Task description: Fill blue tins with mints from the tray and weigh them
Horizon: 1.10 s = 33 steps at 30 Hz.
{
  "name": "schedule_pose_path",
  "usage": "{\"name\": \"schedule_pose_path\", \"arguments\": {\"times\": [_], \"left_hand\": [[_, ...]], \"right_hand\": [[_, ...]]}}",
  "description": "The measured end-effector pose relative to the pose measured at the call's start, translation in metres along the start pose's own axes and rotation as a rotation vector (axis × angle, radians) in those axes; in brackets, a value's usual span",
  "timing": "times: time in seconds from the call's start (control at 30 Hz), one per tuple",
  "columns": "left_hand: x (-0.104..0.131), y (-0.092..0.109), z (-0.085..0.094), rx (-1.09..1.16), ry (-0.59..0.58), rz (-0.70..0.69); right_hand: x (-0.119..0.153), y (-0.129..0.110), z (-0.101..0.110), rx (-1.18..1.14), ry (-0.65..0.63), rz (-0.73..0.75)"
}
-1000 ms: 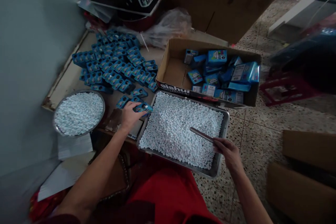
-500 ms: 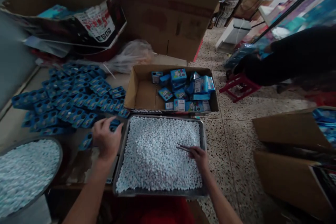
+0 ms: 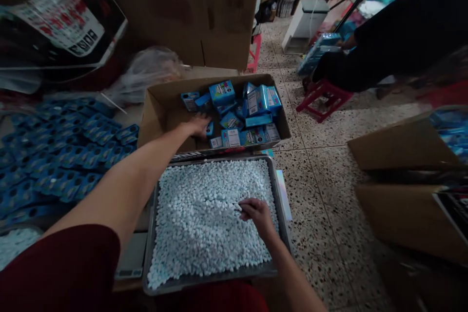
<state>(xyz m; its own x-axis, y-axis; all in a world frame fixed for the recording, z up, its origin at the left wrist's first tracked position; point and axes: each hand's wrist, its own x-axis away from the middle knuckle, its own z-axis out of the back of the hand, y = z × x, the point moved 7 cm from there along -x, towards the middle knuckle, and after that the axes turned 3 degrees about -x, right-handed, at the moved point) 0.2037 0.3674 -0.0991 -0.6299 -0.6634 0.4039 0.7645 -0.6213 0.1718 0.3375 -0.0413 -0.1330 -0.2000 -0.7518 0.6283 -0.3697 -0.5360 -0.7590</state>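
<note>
My left hand (image 3: 199, 126) reaches down inside an open cardboard box (image 3: 157, 107), its fingers against a small blue box (image 3: 209, 129) that they partly hide. Other blue boxes (image 3: 222, 92) lie jumbled in the middle and right of the cardboard box. Below it, a metal tray (image 3: 272, 175) is heaped with small pale blue and white pellets (image 3: 204, 224). Over the right part of the heap, my right hand (image 3: 254, 209) pinches a thin metal tool, its far end among the pellets.
Rows of blue packs (image 3: 66, 146) cover the left side. A second pellet container (image 3: 18, 243) stands at lower left, a small scale (image 3: 131, 258) beside the tray. At upper right a person in dark clothes (image 3: 398, 39) sits on a red stool (image 3: 321, 100). Open cartons (image 3: 402, 148) stand at right.
My left hand has moved from beside the blue packs into the cardboard box, where a small blue box now shows by its fingers. My right hand has shifted left over the pellets. The view has turned.
</note>
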Motion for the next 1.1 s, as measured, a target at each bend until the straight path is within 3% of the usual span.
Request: {"name": "schedule_pose_path", "arguments": {"times": [0.07,0.13,0.23,0.3,0.4,0.5,0.63,0.8,0.87,1.0,1.1], "left_hand": [[0.023,-0.014,0.009,0.109,0.057,0.112],[0.061,-0.020,0.030,0.254,0.189,0.178],[0.140,-0.015,0.065,0.425,0.487,0.174],[0.199,-0.002,0.077,0.457,0.658,0.117],[0.272,0.021,0.069,0.446,0.754,0.082],[0.315,0.040,0.041,0.457,0.764,0.106],[0.339,0.063,0.006,0.474,0.816,0.130],[0.342,0.086,-0.030,0.503,0.850,0.088],[0.338,0.090,-0.050,0.548,0.839,0.105],[0.329,0.091,-0.092,0.630,0.809,0.222],[0.328,0.091,-0.109,0.683,0.836,0.250]], "right_hand": [[0.022,-0.020,0.002,-0.047,0.011,-0.014],[0.041,-0.047,-0.001,-0.078,0.013,-0.010],[0.064,-0.095,-0.012,-0.079,-0.022,0.003],[0.074,-0.127,-0.021,-0.054,-0.068,0.021],[0.081,-0.168,-0.035,-0.013,-0.116,0.073],[0.078,-0.192,-0.050,0.036,-0.149,0.111],[0.067,-0.197,-0.069,0.149,-0.208,0.132],[0.062,-0.190,-0.088,0.381,-0.213,0.219],[0.063,-0.186,-0.103,0.573,-0.192,0.306],[0.073,-0.178,-0.154,1.003,-0.200,0.556],[0.082,-0.176,-0.166,1.060,-0.216,0.607]]}}
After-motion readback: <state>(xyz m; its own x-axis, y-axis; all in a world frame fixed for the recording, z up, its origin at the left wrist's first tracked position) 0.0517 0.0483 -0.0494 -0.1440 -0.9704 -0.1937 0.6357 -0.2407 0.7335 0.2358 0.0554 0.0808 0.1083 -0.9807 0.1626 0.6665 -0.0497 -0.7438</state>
